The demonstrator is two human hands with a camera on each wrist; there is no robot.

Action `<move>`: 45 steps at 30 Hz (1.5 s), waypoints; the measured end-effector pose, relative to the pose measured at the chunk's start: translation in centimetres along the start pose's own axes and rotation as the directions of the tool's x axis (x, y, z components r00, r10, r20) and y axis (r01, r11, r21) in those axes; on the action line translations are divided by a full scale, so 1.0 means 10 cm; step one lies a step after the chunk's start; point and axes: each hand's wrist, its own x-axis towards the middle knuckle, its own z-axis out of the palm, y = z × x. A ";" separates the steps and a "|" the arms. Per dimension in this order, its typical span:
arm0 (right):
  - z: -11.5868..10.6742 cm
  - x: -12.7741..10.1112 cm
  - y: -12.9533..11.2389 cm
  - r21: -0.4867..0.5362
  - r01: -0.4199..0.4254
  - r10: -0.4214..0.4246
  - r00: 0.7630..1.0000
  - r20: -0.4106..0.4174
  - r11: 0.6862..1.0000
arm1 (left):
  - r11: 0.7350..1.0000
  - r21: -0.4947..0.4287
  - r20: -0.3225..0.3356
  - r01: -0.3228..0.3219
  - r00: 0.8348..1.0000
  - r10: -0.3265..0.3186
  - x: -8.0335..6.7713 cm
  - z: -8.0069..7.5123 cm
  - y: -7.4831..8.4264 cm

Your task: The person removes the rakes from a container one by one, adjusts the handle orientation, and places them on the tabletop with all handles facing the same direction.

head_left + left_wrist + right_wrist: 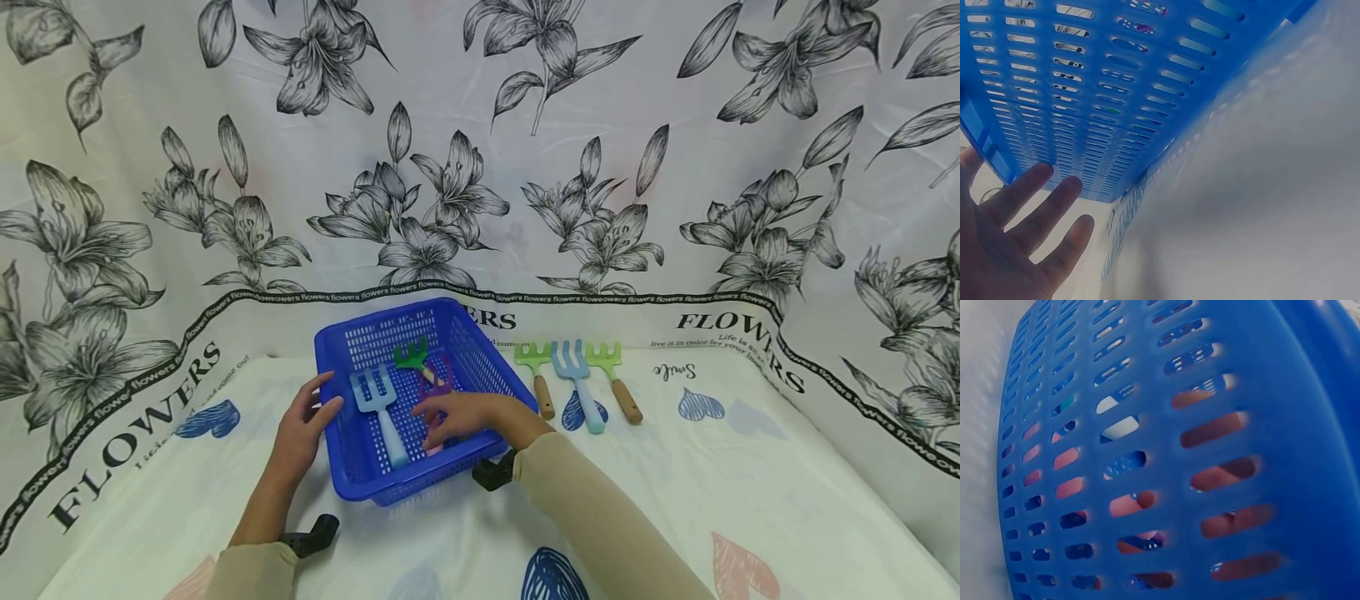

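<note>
A blue mesh basket point(347, 479) stands in front of me with small toy garden tools in it. My left hand point(303, 421) is at its left side, thumb and fingers loosely spread by the rim; in the left wrist view the fingers are apart. My right hand point(457, 414) reaches over the right front rim, right above a fork with a purple head point(437, 383) and a pink handle point(433, 451). I cannot tell whether it grips that handle. Left of it lie a light blue fork point(373, 390) and a green rake point(411, 356).
Right of the basket, on the patterned white cloth point(645, 517), lie two green rakes with wooden handles point(543, 400), point(625, 400) and a light blue fork point(572, 362) between them. A flower-printed curtain point(600, 125) rises behind.
</note>
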 end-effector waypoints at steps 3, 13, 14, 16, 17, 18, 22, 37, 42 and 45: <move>0.00 -0.02 -0.01 -0.003 -0.031 0.030 0.998 -0.057 1.000 | 1.000 -0.003 0.000 0.004 1.000 -0.004 0.00 0.01 0.00; -0.01 -0.06 -0.01 0.006 -0.087 0.087 0.993 -0.078 0.996 | 1.000 -0.009 0.002 -0.001 1.000 0.001 0.00 0.02 0.00; -0.01 -0.06 -0.01 0.001 -0.085 0.085 0.994 -0.072 0.996 | 1.000 -0.006 0.003 -0.001 1.000 0.001 0.00 0.02 0.00; -0.02 -0.06 -0.01 -0.009 -0.077 0.076 0.995 -0.068 0.997 | 1.000 -0.003 0.005 -0.002 1.000 0.002 0.00 0.02 0.00; -0.02 -0.06 -0.01 -0.015 -0.073 0.072 0.995 -0.069 0.997 | 1.000 0.000 0.006 -0.001 1.000 0.001 0.00 0.02 0.00; -0.02 -0.06 -0.01 -0.019 -0.068 0.067 0.995 -0.072 0.997 | 1.000 0.002 0.007 -0.001 1.000 0.001 0.00 0.02 0.00; -0.04 -0.05 -0.01 0.006 -0.042 0.042 0.992 -0.120 0.999 | 1.000 0.000 0.005 -0.002 1.000 0.002 0.00 0.02 -0.01; -0.08 -0.01 0.00 0.170 0.093 -0.006 0.890 -0.455 0.981 | 1.000 -0.001 0.008 0.013 1.000 -0.013 0.02 0.01 -0.05; -0.08 -0.01 0.01 0.201 0.104 0.012 0.862 -0.506 0.974 | 1.000 -0.004 0.011 0.006 1.000 -0.006 0.02 0.00 -0.06; -0.08 -0.01 0.02 0.223 0.109 0.028 0.845 -0.534 0.969 | 1.000 -0.005 0.012 0.005 1.000 -0.005 0.02 0.00 -0.05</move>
